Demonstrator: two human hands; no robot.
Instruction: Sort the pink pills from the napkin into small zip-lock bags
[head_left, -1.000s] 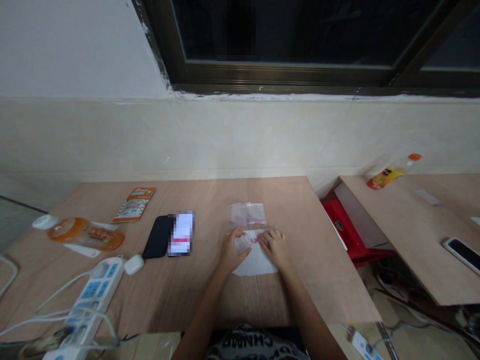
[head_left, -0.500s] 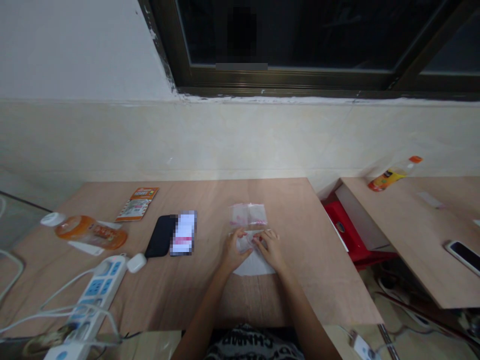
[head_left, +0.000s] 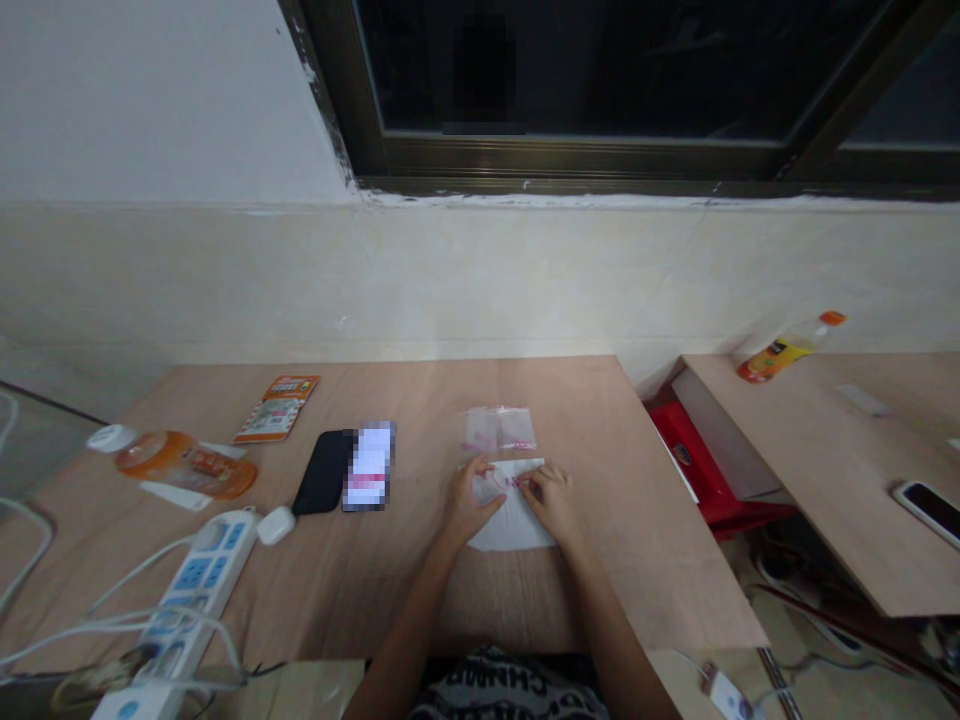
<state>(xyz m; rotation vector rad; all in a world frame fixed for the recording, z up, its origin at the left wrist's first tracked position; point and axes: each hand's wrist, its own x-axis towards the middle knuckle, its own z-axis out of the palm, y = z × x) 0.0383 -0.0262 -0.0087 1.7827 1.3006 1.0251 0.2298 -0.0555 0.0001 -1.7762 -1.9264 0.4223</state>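
A white sheet of paper [head_left: 512, 530] lies on the table beneath both hands. On its left part rests a small clear bag or film [head_left: 489, 487] with faint reddish marks; its exact kind is too small to tell. My left hand [head_left: 466, 503] lies over the sheet's left edge, thumb and fingers spread around the clear piece. Thumb and fingertips of my right hand [head_left: 553, 500] are pinched together at tiny red bits on the paper, and what they grip is too small to name. Just beyond the sheet are two clear zip bags, a left one [head_left: 478, 430] and a right one [head_left: 516, 428], with red at their edges.
Left on the table are a black phone [head_left: 321, 472], a lit phone [head_left: 367, 465], a white charger case [head_left: 276, 525], an orange packet [head_left: 277, 408], a lying drink bottle [head_left: 187, 465] and a power strip [head_left: 196, 580] with cables. A red stool [head_left: 694, 470] stands between the tables.
My right hand has moved slightly right, away from the left hand, uncovering more paper and the red bits. The left hand stays nearly in place.
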